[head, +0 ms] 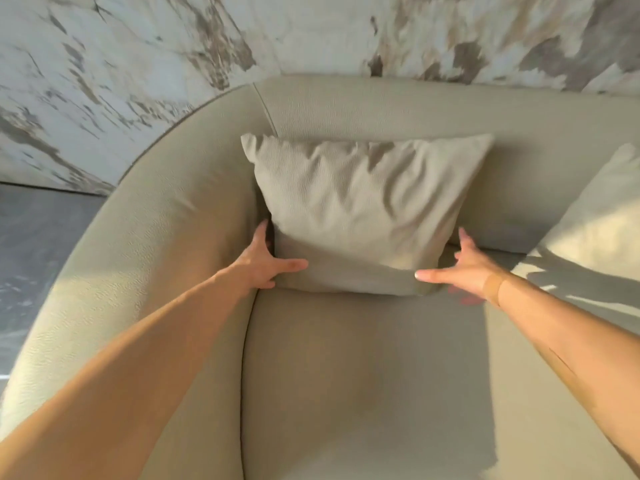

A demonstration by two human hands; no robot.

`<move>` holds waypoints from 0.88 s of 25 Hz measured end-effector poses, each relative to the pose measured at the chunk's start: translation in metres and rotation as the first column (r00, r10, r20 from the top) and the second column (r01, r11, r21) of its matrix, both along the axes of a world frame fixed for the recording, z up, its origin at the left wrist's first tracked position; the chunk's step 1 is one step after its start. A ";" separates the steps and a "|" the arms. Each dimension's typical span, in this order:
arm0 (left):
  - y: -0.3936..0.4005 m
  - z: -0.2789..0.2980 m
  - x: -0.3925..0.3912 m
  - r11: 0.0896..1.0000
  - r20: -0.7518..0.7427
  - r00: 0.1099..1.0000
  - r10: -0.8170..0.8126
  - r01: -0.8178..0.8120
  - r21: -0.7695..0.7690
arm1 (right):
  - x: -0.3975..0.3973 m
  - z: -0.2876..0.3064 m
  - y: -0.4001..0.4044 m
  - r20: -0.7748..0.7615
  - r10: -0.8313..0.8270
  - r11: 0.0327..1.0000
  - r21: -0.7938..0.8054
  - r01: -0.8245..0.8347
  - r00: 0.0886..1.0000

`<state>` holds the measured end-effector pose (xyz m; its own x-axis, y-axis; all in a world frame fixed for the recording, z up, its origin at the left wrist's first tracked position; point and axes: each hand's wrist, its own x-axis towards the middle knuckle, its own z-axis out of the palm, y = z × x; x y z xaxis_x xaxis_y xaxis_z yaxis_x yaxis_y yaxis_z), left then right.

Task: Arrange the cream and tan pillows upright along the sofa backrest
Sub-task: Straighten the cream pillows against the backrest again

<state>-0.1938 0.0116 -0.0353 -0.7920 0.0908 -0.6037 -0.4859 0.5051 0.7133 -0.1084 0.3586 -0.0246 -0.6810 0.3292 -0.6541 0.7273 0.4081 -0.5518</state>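
A tan pillow (360, 206) stands upright against the sofa backrest (415, 105), near the curved left corner. My left hand (265, 263) clasps its lower left corner, thumb across the front and fingers behind the edge. My right hand (464, 268) holds the lower right corner, thumb laid on the front face and fingers spread at the side. A cream pillow (599, 216) leans against the backrest at the right edge of the view, partly cut off and lit by sun.
The sofa's curved armrest (138, 237) wraps around on the left. The seat cushion (363, 375) stretches toward me below the pillow. A marble-patterned wall (311, 29) rises behind the sofa, and grey floor (31, 254) shows at the far left.
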 end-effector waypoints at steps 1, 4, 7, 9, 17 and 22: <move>0.004 -0.012 -0.005 0.999 -0.001 1.000 0.020 -0.020 0.025 | -0.007 -0.015 -0.002 0.015 -0.013 0.999 -0.036 0.013 1.000; 0.012 -0.034 -0.020 0.995 -0.024 0.998 0.060 -0.058 0.083 | -0.027 -0.043 -0.002 -0.014 -0.101 0.987 -0.128 0.099 0.995; 0.014 -0.042 -0.036 0.985 -0.015 0.998 0.068 -0.064 0.158 | -0.037 -0.058 0.001 -0.056 -0.148 0.967 -0.218 0.132 0.987; 0.017 -0.043 -0.041 0.977 -0.001 0.997 0.075 -0.073 0.201 | -0.036 -0.062 0.000 -0.074 -0.165 0.957 -0.253 0.141 0.984; 0.017 -0.038 -0.051 0.972 -0.084 0.985 0.151 -0.133 0.195 | -0.032 -0.066 -0.019 -0.178 -0.214 0.933 -0.327 0.147 0.960; 0.026 -0.044 -0.050 0.978 -0.073 0.987 0.140 -0.126 0.167 | -0.037 -0.067 -0.006 -0.181 -0.190 0.958 -0.249 0.142 0.965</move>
<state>-0.2434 0.0372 -0.0797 -0.8507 0.0718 -0.5207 -0.4760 0.3152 0.8210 -0.1450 0.3528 -0.0918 -0.7545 0.3046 -0.5813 0.6382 0.1341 -0.7581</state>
